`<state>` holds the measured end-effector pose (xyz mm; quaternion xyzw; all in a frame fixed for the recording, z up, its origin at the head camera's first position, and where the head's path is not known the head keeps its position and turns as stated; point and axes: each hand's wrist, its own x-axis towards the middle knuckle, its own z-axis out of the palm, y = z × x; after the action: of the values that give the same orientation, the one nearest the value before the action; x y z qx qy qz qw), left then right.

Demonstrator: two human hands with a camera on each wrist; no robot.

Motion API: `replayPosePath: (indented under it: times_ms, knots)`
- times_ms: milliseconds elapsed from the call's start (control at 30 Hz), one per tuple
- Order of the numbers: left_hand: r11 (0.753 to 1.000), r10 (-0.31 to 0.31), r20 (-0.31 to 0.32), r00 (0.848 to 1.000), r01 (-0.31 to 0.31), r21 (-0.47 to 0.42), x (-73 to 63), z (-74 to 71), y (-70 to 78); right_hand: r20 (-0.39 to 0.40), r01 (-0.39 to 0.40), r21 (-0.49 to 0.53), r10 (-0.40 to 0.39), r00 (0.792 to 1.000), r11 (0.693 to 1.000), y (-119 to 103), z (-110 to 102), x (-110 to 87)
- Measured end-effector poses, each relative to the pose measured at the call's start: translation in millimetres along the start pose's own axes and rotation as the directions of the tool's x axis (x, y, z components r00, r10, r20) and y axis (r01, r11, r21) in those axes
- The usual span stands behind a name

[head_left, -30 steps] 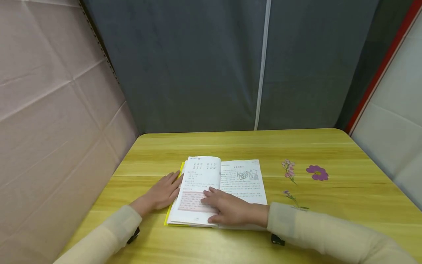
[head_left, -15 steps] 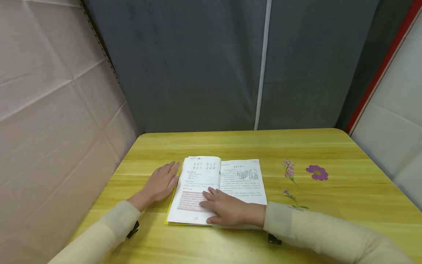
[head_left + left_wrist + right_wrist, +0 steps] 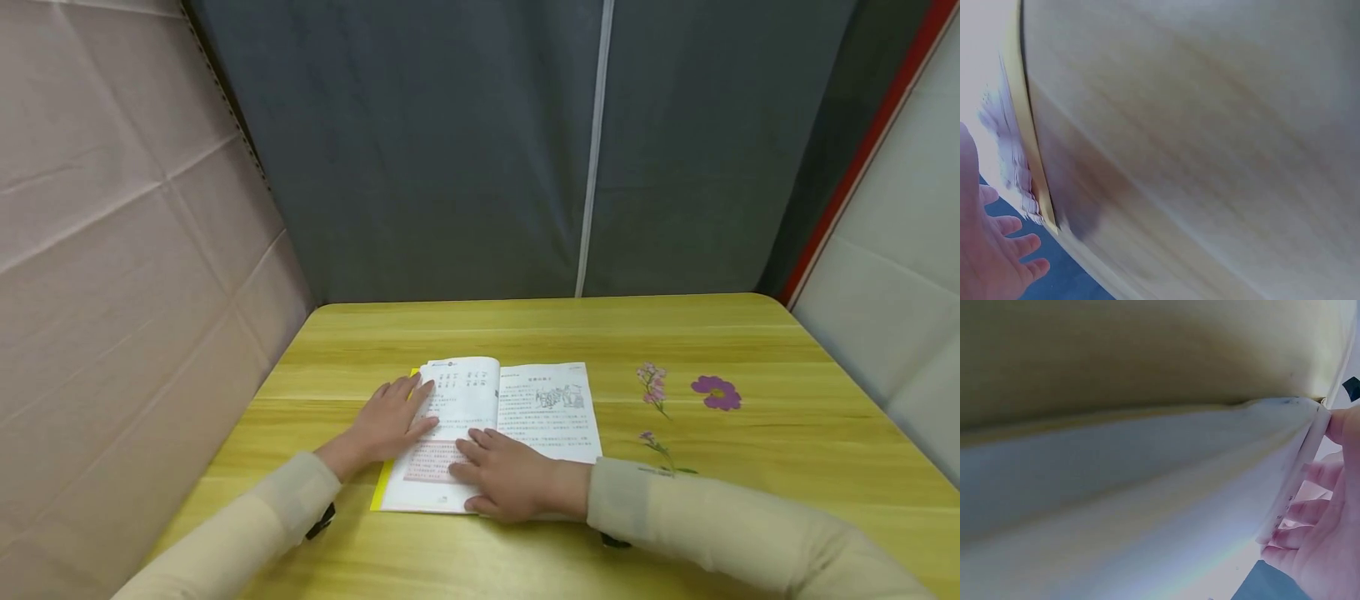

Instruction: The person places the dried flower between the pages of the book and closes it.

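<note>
An open book (image 3: 547, 425) with printed white pages and a yellow cover edge lies on the wooden table (image 3: 337, 550). My left hand (image 3: 386, 421) is over the outer part of its left page, fingers spread and fairly straight. Low on the left page, near the spine, my right hand (image 3: 510, 479) rests flat, fingers pointing left over a pink text box. In the left wrist view the left hand (image 3: 997, 250) shows spread fingers beside the page edges. The right wrist view has the right hand (image 3: 1329, 519) with its fingers along the book's page (image 3: 1291, 481).
Right of the book lie a pink flower sprig (image 3: 654, 385), a purple flower (image 3: 716, 392) and a small purple sprig with a green stem (image 3: 658, 448). A dark grey curtain (image 3: 450, 150) hangs behind the table, with pale fabric walls (image 3: 150, 292) at the sides.
My left hand has moved from the book's left edge, first slightly away from it, then right onto the left page. The right hand stays nearly in place on the page.
</note>
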<state>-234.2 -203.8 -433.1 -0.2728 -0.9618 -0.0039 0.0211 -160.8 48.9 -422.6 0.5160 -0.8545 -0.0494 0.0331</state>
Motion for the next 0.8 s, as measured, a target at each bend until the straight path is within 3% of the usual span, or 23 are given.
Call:
replayPosePath:
  times_ms: [300,533,800]
  knots:
    - [1.0,-0.029,0.062,0.998,0.029,-0.002,-0.6,8.9,-4.0,-0.057,0.078,-0.106,-0.084,0.995,0.991,4,3,5.5]
    - [0.998,-0.048,0.113,0.992,0.053,-0.035,-1.3,9.8,-4.0,-0.051,0.087,-0.114,-0.093,0.994,0.99,6,5,8.6]
    - [0.998,-0.037,0.103,0.994,0.042,-0.052,-2.3,15.3,-4.9,-0.069,0.098,-0.128,-0.108,0.992,0.987,8,4,7.9]
